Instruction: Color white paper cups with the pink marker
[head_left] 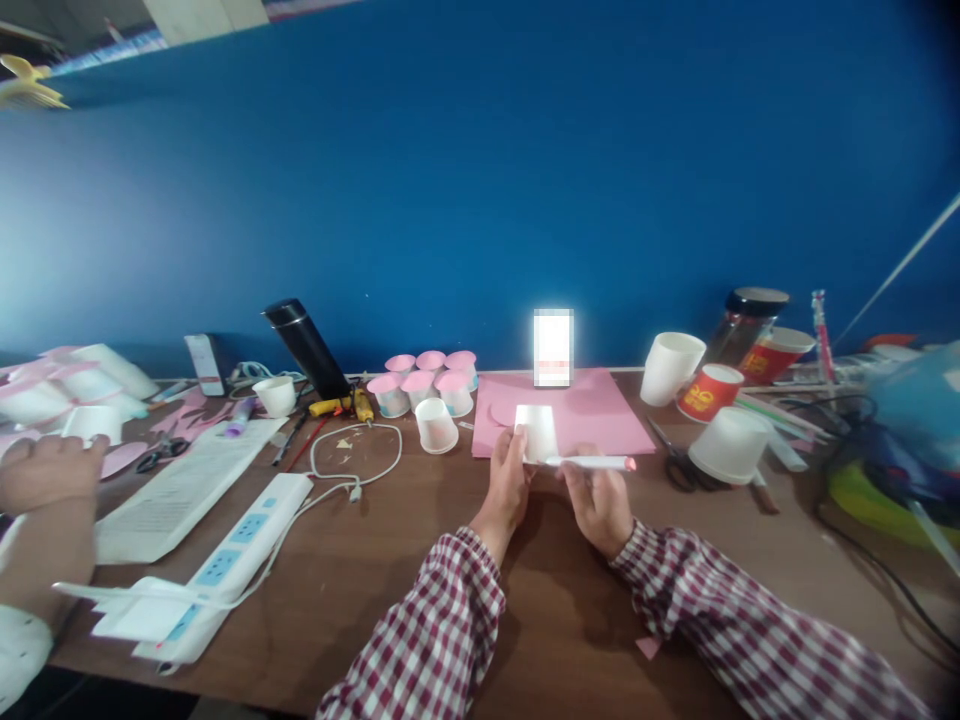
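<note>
Six pink-topped cups stand, apparently finished; left hand grips one white piece, seemingly a cup, no pink showing; right hand grips one white pen.

Checked sleeves, maroon and white; gathered cuffs.

From my remote seat I see the left hand gripping a white piece and the right hand holding a white pen, its tip at the piece's lower edge. Taking these hands as centre, I have pink paper at 12 o'clock, pink-topped cups at 10, and scissors at 3. Another person's hand shows at 9.
</note>
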